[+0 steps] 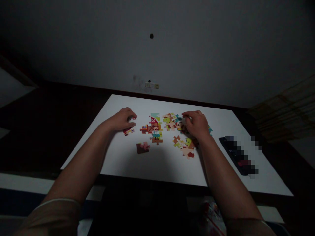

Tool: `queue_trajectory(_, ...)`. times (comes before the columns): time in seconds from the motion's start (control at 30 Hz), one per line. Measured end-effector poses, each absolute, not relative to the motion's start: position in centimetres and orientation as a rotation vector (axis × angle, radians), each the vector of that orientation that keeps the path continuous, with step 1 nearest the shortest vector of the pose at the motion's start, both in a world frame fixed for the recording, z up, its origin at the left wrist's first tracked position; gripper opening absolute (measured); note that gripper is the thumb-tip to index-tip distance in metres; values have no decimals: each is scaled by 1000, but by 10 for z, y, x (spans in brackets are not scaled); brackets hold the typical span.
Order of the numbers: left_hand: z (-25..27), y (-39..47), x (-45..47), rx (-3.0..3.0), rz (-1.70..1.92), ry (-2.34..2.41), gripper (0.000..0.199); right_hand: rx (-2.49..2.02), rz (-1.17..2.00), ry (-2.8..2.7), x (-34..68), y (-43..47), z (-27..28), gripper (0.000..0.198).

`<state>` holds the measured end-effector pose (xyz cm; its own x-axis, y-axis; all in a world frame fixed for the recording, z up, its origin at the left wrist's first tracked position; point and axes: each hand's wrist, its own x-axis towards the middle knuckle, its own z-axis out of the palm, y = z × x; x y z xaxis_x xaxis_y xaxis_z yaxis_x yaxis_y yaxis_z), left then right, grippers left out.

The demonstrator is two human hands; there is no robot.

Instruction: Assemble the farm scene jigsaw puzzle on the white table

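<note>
My left hand [121,120] rests on the table with thumb and fingers curved apart around a small red and white puzzle piece [133,118]. Just below its thumb lies another piece [129,131]. In the middle is a joined patch of puzzle [155,129] showing a red barn and a figure in overalls. A loose brown and pink piece [143,147] sits in front of it. Over the right edge of a heap of loose pieces [172,122] is my right hand [197,124], its index finger stretched out and thumb apart, partly hiding the pieces beneath. No piece shows clearly in its grip.
More loose pieces [188,152] lie near my right wrist. A dark, partly pixelated phone-like object [233,155] is at the right of the white table [118,160]. Behind stands a grey wall with a socket [152,85]. A plastic bag [211,216] is below the front edge.
</note>
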<state>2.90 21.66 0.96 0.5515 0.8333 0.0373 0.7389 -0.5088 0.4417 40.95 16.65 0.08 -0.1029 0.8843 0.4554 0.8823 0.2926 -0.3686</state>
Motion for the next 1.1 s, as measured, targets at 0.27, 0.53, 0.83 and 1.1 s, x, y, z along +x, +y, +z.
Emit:
queue_trajectory(0.27, 0, 223, 30, 2448, 427, 1260, 35, -1744, -98, -1751, 427, 166, 4, 36)
queue_trajectory(0.53, 0, 227, 23, 2497, 466, 1426, 43, -1941, -104, -1899, 447, 166, 4, 33)
queue_trajectory(0.83, 3, 225, 28, 2463, 433, 1362, 43, -1765, 263, -2322, 434, 158, 3, 36)
queue_trajectory(1.1, 4, 219, 37, 2368, 422, 1331, 44, -1799, 284, -2324, 435, 160, 2, 24)
